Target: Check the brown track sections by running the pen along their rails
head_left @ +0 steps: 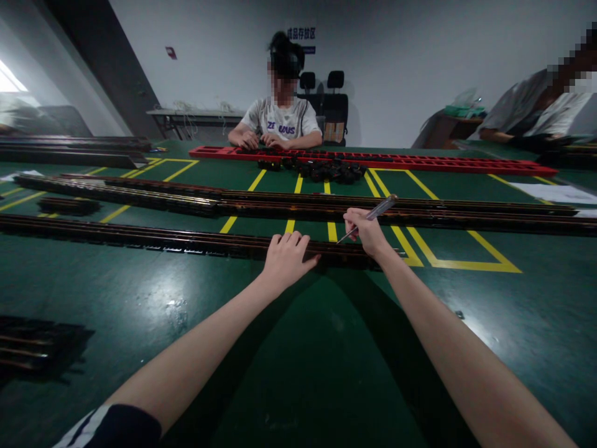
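A long black rail strip with copper-coloured lines (186, 240) lies across the green table in front of me. My left hand (289, 258) rests on it, fingers over its far side and thumb pointing right along the near side. In my right hand (364, 229) is a screwdriver (382, 206), gripped like a pen, its handle tilted up to the right. The thin shaft slants down to the left and its tip is at the strip, just right of my left thumb. Whether the tip sits in a screw is too small to tell.
More long strips (280, 202) lie just beyond. Farther back are a heap of black parts (326, 169) and a red rack (420, 163). A person (282, 121) sits opposite, another at the right. Dark pieces (37, 342) lie at the near left.
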`<state>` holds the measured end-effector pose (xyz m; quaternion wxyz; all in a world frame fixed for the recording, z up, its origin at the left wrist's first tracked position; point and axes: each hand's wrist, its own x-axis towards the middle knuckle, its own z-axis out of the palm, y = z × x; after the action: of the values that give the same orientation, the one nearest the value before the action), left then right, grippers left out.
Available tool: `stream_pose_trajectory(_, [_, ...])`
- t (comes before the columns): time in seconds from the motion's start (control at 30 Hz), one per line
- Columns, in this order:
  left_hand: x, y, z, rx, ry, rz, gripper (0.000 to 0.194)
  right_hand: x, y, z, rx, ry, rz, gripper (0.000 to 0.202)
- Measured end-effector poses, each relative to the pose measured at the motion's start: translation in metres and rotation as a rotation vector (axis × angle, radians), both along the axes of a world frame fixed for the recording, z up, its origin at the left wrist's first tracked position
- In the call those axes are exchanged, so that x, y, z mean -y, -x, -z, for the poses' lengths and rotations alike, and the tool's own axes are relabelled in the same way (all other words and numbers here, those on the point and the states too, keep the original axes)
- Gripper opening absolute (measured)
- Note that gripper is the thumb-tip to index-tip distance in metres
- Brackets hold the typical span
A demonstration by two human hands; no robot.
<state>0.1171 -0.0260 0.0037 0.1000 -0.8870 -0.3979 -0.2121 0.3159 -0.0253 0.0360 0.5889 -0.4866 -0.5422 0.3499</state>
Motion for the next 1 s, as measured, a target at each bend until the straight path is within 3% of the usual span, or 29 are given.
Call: stream_pose_trajectory(1.0, [0.0055, -0.0002, 0.0008, 0.031, -0.021, -0.032, 0.036, -0.0011, -0.0022, 0.0013, 0.089, 0.019, -0.013, 0.039])
